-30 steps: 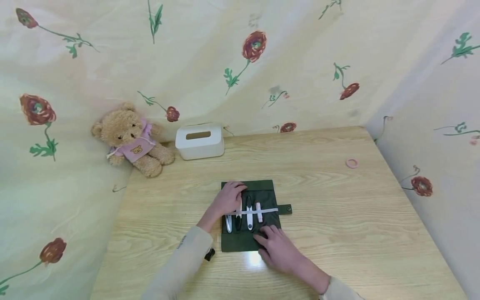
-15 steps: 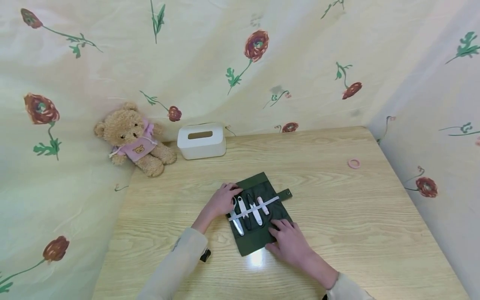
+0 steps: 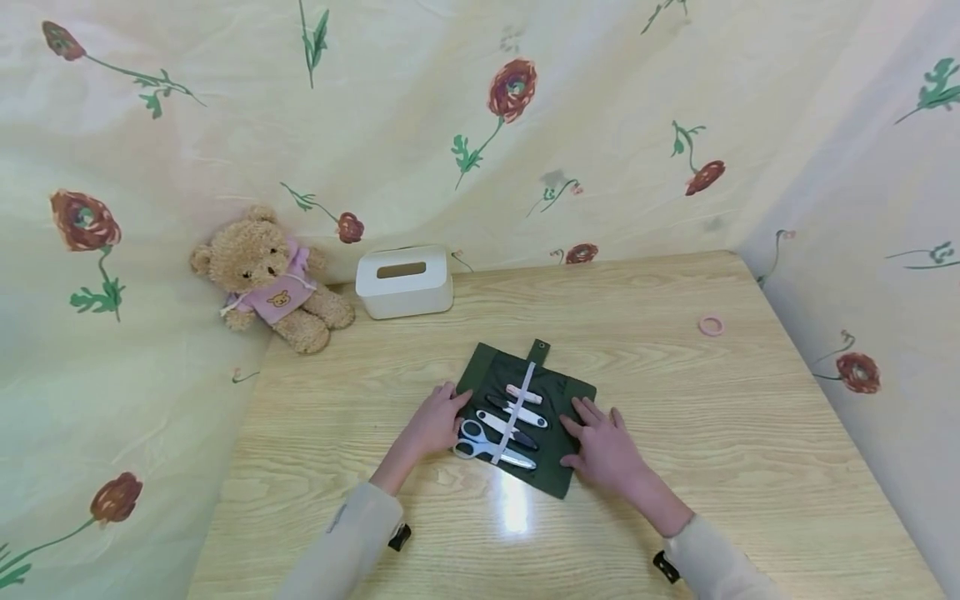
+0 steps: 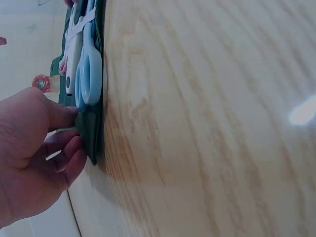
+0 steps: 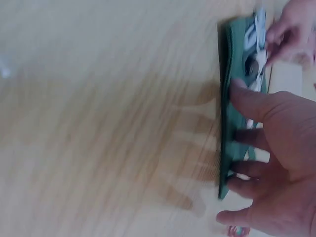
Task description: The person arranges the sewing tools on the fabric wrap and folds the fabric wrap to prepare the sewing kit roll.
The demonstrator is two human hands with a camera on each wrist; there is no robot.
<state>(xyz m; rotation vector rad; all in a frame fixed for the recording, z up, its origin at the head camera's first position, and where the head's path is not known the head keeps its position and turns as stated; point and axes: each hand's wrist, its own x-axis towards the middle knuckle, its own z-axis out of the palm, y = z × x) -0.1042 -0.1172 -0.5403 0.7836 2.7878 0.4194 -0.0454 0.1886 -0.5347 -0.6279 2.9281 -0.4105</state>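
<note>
A dark green tool roll (image 3: 555,479) lies unrolled and askew on the table, its snap tab (image 3: 538,351) pointing away. Under its pale elastic band (image 3: 517,408) sit light-blue-handled scissors (image 3: 474,438), a white-and-black tool (image 3: 491,421), a second white-and-black tool (image 3: 532,417) and a small pink-and-white item (image 3: 523,392). My left hand (image 3: 435,423) pinches the roll's left edge between thumb and fingers, beside the scissor handles. On the right edge, my right hand (image 3: 611,450) rests with spread fingers; the right wrist view shows its fingertips touching the green fabric.
At the back left, a teddy bear (image 3: 273,279) in a pink top leans against the flowered wall covering (image 3: 420,125). Beside it stands a white tissue box (image 3: 405,287). A pink ring (image 3: 711,326) lies toward the back right of the wooden table (image 3: 750,467).
The tool roll has turned anticlockwise, so its tab has swung from the right to the far side. My right hand has moved right and away with it; my left has shifted slightly left and nearer.
</note>
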